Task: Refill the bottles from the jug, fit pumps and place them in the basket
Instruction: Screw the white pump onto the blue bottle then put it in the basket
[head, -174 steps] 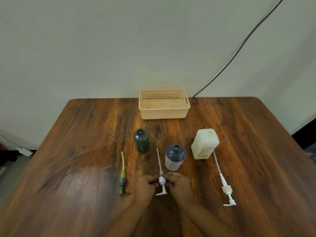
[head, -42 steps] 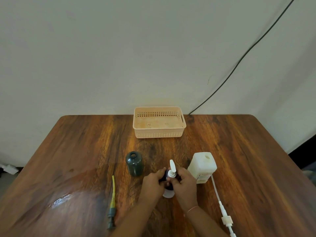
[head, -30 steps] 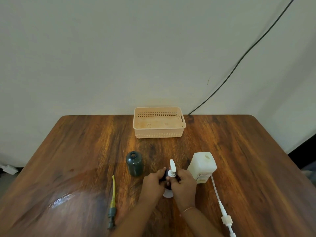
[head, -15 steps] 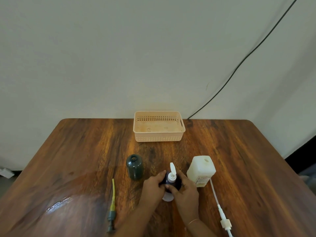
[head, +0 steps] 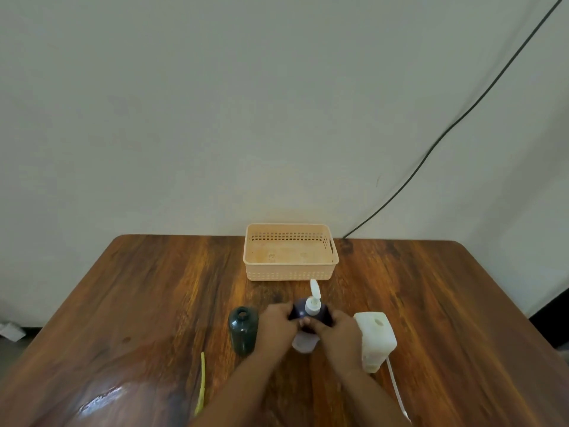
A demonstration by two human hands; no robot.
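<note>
On wooden table (head: 154,303), left hand (head: 277,326) and right hand (head: 340,332) grip purple bottle (head: 311,314).

I seemed to be looking into a plain room of a home or small office; I could not tell which. A glossy brown wooden table (head: 154,303) filled the lower frame, set against a bare off-white painted wall (head: 215,103). A thin black cable (head: 351,232) trailed loosely down the wall from the upper right.

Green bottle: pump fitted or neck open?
Open. The green bottle stands upright with a bare round mouth; a yellow-tubed pump lies on the table nearby.
</note>
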